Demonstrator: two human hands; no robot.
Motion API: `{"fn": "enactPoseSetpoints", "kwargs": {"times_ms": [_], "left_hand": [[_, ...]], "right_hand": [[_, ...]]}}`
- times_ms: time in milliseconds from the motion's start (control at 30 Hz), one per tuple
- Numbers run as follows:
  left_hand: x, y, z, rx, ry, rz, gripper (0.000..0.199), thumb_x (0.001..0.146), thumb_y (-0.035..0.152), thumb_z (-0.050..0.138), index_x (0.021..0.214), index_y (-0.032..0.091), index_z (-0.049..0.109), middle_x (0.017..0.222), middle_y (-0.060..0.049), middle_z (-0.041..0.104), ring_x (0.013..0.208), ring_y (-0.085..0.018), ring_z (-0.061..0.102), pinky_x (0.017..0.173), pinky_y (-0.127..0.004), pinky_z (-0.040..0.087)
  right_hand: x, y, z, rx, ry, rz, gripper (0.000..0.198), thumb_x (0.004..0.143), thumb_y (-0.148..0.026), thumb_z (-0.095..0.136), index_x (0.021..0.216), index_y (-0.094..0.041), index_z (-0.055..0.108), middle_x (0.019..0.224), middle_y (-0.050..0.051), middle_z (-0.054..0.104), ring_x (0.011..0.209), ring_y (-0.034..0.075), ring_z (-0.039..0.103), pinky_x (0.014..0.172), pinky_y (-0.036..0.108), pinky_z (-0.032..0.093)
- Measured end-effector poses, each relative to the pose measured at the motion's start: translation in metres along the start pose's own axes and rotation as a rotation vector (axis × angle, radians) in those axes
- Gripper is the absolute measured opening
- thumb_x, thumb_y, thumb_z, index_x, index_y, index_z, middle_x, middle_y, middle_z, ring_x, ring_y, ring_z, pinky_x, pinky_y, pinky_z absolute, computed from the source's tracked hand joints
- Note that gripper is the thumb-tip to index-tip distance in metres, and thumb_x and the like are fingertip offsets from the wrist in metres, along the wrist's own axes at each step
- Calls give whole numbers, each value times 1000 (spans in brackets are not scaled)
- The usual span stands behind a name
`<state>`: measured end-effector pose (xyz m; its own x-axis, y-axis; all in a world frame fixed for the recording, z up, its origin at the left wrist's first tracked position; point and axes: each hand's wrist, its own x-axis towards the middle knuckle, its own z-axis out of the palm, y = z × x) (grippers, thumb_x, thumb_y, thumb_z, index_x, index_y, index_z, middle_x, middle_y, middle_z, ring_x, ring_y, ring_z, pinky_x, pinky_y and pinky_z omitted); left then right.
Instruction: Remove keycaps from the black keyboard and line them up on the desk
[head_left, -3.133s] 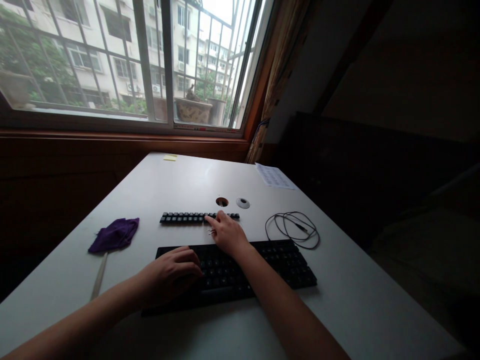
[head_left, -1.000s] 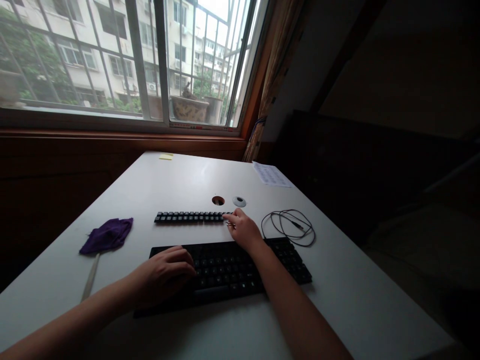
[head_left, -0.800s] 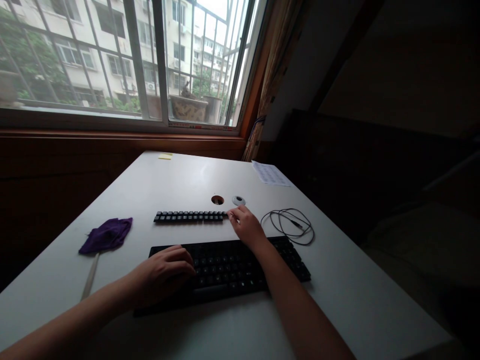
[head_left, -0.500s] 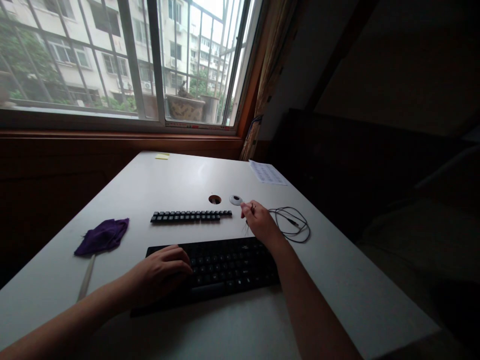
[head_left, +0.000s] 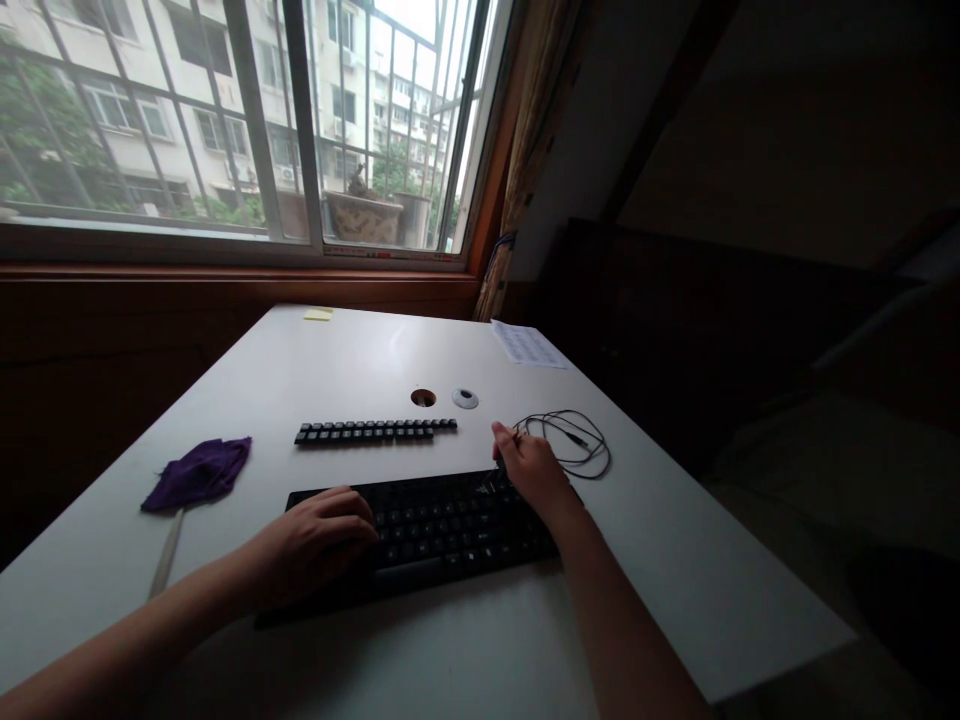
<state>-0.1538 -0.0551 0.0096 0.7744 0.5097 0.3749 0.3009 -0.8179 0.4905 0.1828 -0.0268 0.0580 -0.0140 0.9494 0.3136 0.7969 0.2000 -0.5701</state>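
Observation:
A black keyboard [head_left: 442,525] lies slightly slanted on the white table. My left hand [head_left: 326,535] rests over its left end, fingers laid across the keys; the thumb is hidden. Above the keyboard's upper right part, my right hand [head_left: 529,468] is closed on a small tool with thin wires, which looks like a wire keycap puller [head_left: 492,478]. Its wire ends point down at the top right keys, and whether they touch a key I cannot tell. Loose black keycaps [head_left: 375,432] stand in two rows behind the keyboard.
Left lies a purple cloth [head_left: 199,474] with a pale flat stick [head_left: 166,555] beside it. A coiled black cable [head_left: 592,443] is at right. Farther back are a round table hole [head_left: 424,398], its grey cover [head_left: 465,398], a printed sheet [head_left: 529,345] and yellow notes [head_left: 319,314].
My right hand has come down and toward me, bringing the keycap puller from behind the keyboard to over its upper right keys. My left hand stays in place; the view has shifted slightly.

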Motion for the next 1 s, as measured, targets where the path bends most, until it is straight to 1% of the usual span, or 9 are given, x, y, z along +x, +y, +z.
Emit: {"fn": "enactPoseSetpoints", "kwargs": {"times_ms": [67, 200, 333, 433, 600, 867, 1000], "left_hand": [[1, 1, 0, 6, 11, 6, 21, 97, 14, 49, 104, 20, 67, 100, -8, 63, 88, -17, 61, 75, -27, 51], [1, 1, 0, 8, 10, 2, 21, 97, 13, 49, 105, 20, 67, 100, -9, 62, 88, -17, 61, 75, -27, 51], [0, 1, 0, -12, -1, 3, 22, 97, 12, 48, 106, 20, 67, 101, -9, 62, 89, -17, 60, 75, -26, 50], [0, 1, 0, -9, -10, -9, 22, 97, 12, 48, 105, 20, 67, 101, -9, 62, 89, -17, 61, 75, -26, 50], [0, 1, 0, -1, 1, 4, 22, 97, 12, 48, 106, 20, 67, 101, -9, 62, 89, -17, 61, 76, -26, 51], [3, 6, -3, 4, 15, 17, 22, 98, 12, 48, 104, 19, 67, 99, -9, 64, 87, -17, 62, 73, -25, 52], [3, 6, -3, 2, 1, 8, 22, 98, 12, 47, 104, 19, 67, 100, -9, 64, 87, -17, 62, 74, -25, 52]], "right_hand": [[2, 5, 2, 34, -19, 32, 58, 98, -56, 31, 64, -21, 61, 51, 1, 56, 54, 17, 58, 59, 26, 40], [3, 13, 5, 157, -67, 151, 60, 96, -62, 30, 67, -20, 61, 42, -2, 48, 43, 15, 53, 49, 25, 39], [3, 15, 8, 274, -116, 256, 59, 93, -66, 32, 69, -20, 58, 39, -5, 44, 33, 12, 45, 38, 22, 34], [3, 12, 9, 326, -144, 309, 56, 92, -66, 34, 70, -19, 57, 39, -6, 44, 30, 11, 42, 33, 20, 31], [3, 11, 10, 350, -160, 328, 53, 92, -62, 38, 70, -18, 58, 39, -6, 46, 29, 10, 43, 31, 19, 31], [6, 21, 12, 369, -193, 348, 52, 92, -61, 39, 72, -17, 59, 40, -6, 47, 30, 9, 43, 32, 19, 31], [3, 15, 10, 325, -210, 311, 54, 93, -61, 37, 71, -18, 60, 42, -5, 48, 31, 10, 44, 34, 20, 31]]}}
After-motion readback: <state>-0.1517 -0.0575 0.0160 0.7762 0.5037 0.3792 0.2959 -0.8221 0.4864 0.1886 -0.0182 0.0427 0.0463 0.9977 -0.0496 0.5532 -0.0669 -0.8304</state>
